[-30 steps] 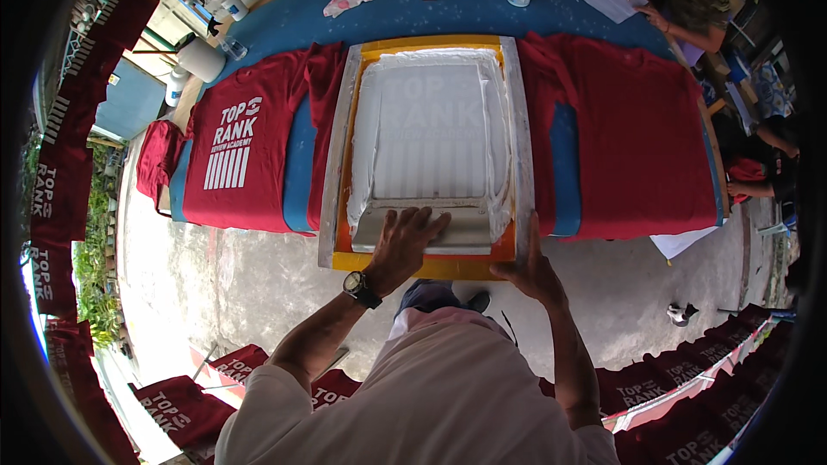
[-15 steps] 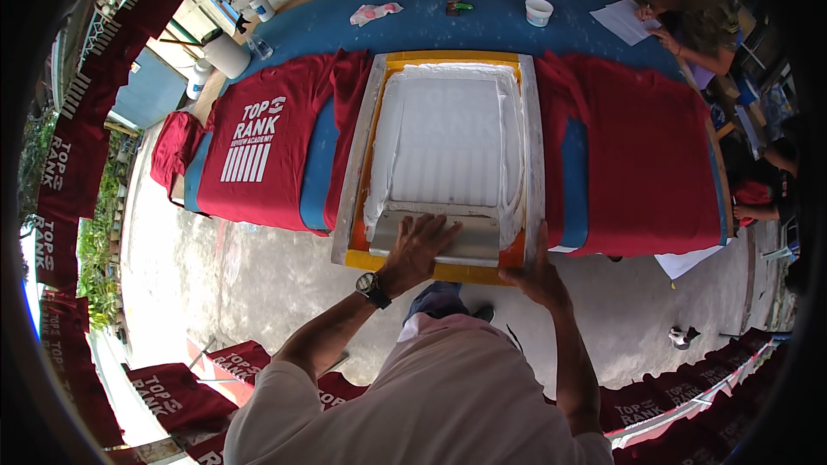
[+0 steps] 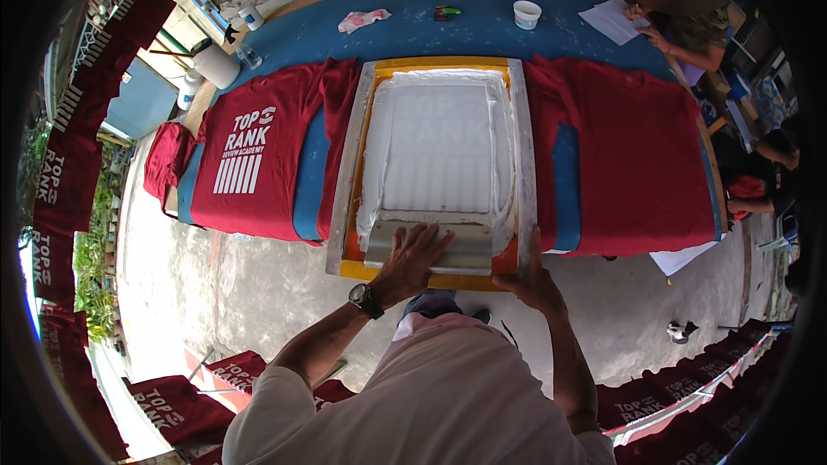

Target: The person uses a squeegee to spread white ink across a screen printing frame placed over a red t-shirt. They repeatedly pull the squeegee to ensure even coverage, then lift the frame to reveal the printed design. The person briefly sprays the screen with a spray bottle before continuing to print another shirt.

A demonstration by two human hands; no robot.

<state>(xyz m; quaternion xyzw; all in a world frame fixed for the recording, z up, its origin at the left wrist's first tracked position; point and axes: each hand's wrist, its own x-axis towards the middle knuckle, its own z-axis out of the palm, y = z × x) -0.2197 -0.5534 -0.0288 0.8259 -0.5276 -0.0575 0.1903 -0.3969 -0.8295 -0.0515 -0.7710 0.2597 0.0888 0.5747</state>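
Observation:
A screen-printing frame (image 3: 522, 155) with yellow inner borders lies on the blue table between red shirts. White ink coats its mesh (image 3: 439, 151). My left hand (image 3: 412, 258) rests with spread fingers on a flat metal squeegee (image 3: 472, 248) along the frame's near end. My right hand (image 3: 534, 275) grips the frame's near right corner, thumb against the front edge. To the left lies a red shirt (image 3: 289, 129) with a white print; to the right, a plain red shirt (image 3: 637, 164). The shirt area under the screen is hidden.
A blue table (image 3: 457, 4) holds a white tub (image 3: 526, 17), a cloth (image 3: 362, 21) and bottles at its left end. A person (image 3: 689, 43) handles paper (image 3: 607, 26) at the back right. Printed red shirts (image 3: 159, 405) hang around me. A small black-and-white animal (image 3: 680, 331) is on the floor.
The whole view shifts slightly, with the table and screen now lower in the picture than a second ago. Both hands keep nearly the same hold and position on the squeegee and frame.

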